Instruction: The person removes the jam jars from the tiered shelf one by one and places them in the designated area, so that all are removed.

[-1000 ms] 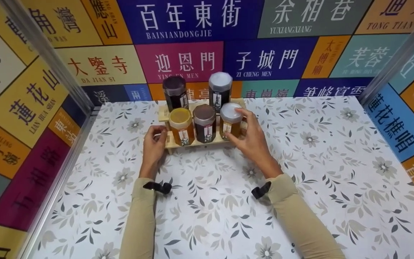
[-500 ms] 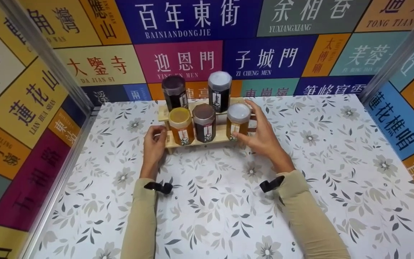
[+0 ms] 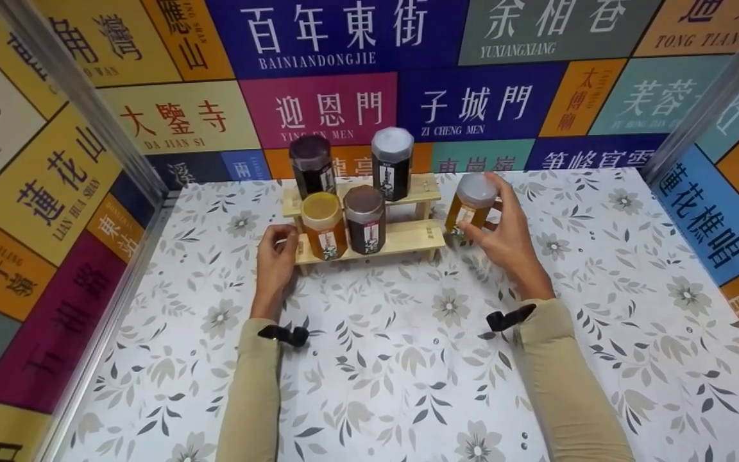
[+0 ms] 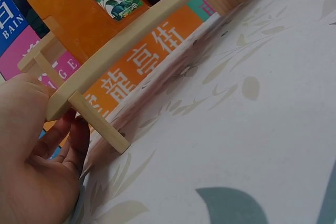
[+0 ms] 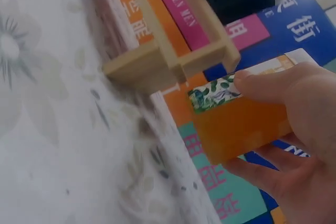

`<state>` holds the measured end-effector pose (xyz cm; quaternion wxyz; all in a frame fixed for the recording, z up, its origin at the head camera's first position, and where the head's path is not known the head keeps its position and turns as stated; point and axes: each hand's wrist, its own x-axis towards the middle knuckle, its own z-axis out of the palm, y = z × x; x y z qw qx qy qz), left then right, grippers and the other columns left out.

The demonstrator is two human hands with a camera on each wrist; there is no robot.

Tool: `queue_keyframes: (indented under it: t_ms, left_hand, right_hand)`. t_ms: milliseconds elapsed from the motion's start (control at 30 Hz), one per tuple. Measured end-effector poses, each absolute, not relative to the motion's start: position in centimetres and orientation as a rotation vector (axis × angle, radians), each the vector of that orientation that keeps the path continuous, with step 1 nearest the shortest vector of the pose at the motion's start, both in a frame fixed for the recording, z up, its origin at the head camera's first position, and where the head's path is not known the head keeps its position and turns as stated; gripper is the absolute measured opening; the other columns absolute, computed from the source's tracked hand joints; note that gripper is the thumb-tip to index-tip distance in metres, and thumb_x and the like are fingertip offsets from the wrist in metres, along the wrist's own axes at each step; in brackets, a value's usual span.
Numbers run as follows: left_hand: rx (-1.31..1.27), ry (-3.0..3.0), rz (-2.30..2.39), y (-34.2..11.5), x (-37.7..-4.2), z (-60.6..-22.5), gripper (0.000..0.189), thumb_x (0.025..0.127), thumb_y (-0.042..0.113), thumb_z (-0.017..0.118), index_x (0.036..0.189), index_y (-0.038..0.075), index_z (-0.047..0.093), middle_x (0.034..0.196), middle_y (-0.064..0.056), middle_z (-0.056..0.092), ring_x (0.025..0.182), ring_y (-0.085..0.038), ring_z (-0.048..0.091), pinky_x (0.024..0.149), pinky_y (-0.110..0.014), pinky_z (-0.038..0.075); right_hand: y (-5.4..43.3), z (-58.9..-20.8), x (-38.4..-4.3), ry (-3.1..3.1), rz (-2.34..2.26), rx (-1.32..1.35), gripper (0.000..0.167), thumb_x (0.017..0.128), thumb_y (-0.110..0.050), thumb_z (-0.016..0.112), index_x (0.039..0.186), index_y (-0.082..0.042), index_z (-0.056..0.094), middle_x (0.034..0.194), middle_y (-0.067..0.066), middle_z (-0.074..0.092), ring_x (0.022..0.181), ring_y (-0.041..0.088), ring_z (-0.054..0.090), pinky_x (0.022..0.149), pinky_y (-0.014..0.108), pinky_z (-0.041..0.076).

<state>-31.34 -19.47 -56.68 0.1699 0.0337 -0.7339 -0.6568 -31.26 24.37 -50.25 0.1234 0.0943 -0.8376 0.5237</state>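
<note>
My right hand (image 3: 514,244) grips an amber jar (image 3: 474,192) with a whitish lid, slightly tilted, just right of the two-step wooden rack (image 3: 414,237). In the right wrist view, the thumb lies on the label of the jar (image 5: 236,129), with fingers round the other side; its base is off the table. My left hand (image 3: 273,256) holds the left end of the lower step, its fingers curled beneath the board (image 4: 105,51). On that step stand a yellow-lidded amber jar (image 3: 323,234) and a brown-lidded dark jar (image 3: 365,224).
Two dark jars stand on the upper step: one with a dark lid (image 3: 310,160), one with a pale lid (image 3: 393,160). A floral cloth (image 3: 369,372) covers the table. Colourful sign-printed walls (image 3: 318,109) border the back and sides.
My right hand has lifted the pale-lidded amber jar from the right of the lower step and carried it rightward, past the rack's end. The left hand and the rack have stayed put.
</note>
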Motion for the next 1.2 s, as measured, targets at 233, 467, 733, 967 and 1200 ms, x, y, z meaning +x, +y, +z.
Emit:
queue_keyframes:
  t_ms: [233,467,733,967,1200]
  left_hand:
    - [0.088,-2.112,-1.835,-19.5,-31.2,-56.6,0.019,0.11,0.012,0.062,0.122,-0.004,0.064,0.124,-0.021,0.065,0.117,-0.027,0.063,0.093,-0.021,0.051]
    - [0.104,-2.135,-1.826,-19.7,-31.1,-56.6,0.018,0.11,0.012,0.061,0.121,-0.002,0.063,0.124,-0.018,0.066,0.117,-0.024,0.063,0.097,-0.026,0.052]
    - [0.116,-2.128,-1.863,-19.4,-31.1,-56.6,0.018,0.11,0.012,0.061,0.121,-0.002,0.063,0.125,-0.018,0.065,0.118,-0.025,0.064,0.096,-0.024,0.053]
    - [0.11,-2.102,-1.852,-19.4,-31.1,-56.5,0.018,0.11,0.011,0.062,0.121,-0.003,0.065,0.124,-0.02,0.066,0.117,-0.026,0.064,0.092,-0.02,0.052]
    - [0.131,-2.09,-1.838,-19.1,-31.1,-56.4,0.022,0.109,0.007,0.061,0.123,-0.01,0.064,0.126,-0.028,0.065,0.118,-0.035,0.064,0.086,-0.015,0.049]
  right_hand:
    - [25.2,-52.3,-31.8,-2.541,1.552,0.271,0.099,0.093,-0.006,0.084,0.17,-0.034,0.028,0.163,0.015,0.043,0.15,0.043,0.048,0.112,0.062,0.053]
    - [24.9,-52.5,-32.7,-2.589,1.562,0.331,0.1,0.096,-0.002,0.081,0.17,-0.04,0.027,0.165,0.019,0.04,0.152,0.039,0.046,0.117,0.055,0.051]
    - [25.4,-52.1,-35.4,-2.679,1.379,0.331,0.1,0.096,-0.01,0.083,0.17,-0.044,0.025,0.165,0.018,0.041,0.143,0.039,0.052,0.113,0.056,0.053]
    - [25.8,-51.4,-37.7,-2.764,1.395,0.377,0.103,0.099,-0.011,0.08,0.169,-0.054,0.018,0.171,0.017,0.037,0.149,0.04,0.047,0.117,0.057,0.05]
    - [26.0,-51.4,-38.1,-2.766,1.398,0.396,0.107,0.098,-0.014,0.082,0.167,-0.06,0.014,0.17,0.015,0.04,0.148,0.037,0.05,0.113,0.057,0.054]
